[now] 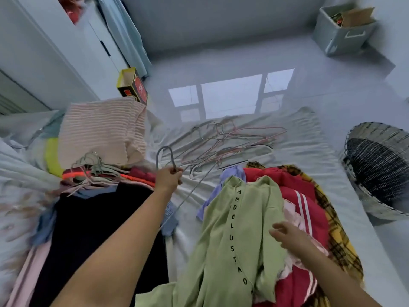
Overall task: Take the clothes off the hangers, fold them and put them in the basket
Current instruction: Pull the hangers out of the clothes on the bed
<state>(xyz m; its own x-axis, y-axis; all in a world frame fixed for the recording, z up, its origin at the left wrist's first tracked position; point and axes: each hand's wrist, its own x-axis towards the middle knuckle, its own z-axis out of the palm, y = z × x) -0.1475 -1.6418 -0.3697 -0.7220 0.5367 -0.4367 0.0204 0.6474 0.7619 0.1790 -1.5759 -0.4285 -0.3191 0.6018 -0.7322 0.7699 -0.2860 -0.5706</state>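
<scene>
Nearest you, at the lower right of the frame, your right hand is over the right edge of the green garment. Its fingers are spread, loose and holding nothing. It is blurred, so you cannot tell whether it touches the cloth. The green garment, with black letters down its front, lies unfolded on a red garment with white stripes and a yellow plaid blanket.

At lower left a dark garment lies on the bed. At centre, your left hand has its fingers curled round a grey wire hanger, hook up.

Just left of it, a bunch of hangers sits on the clothes heap, with a pink striped knit behind. Beyond your left hand, bare hangers lie heaped on the sheet. The woven basket stands at the right edge, beside the bed.
</scene>
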